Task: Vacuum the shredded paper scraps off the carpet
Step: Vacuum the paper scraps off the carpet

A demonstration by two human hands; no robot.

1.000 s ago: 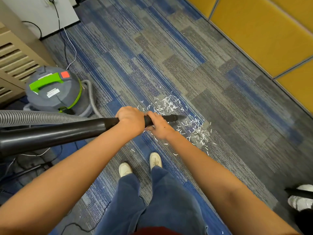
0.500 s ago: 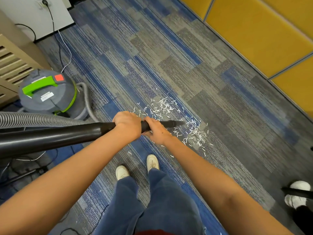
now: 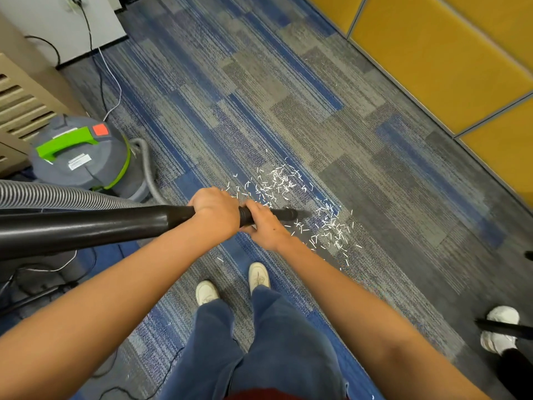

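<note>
L hand, R hand grip vac wand; tip amid paper scraps.

The carpet was striped in blue, grey and tan blocks. White paper scraps speckled it. The vacuum canister was grey with a lime-green handle and an orange-red button; its wand was black, the hose grey. Wall panels were mustard yellow.
</note>
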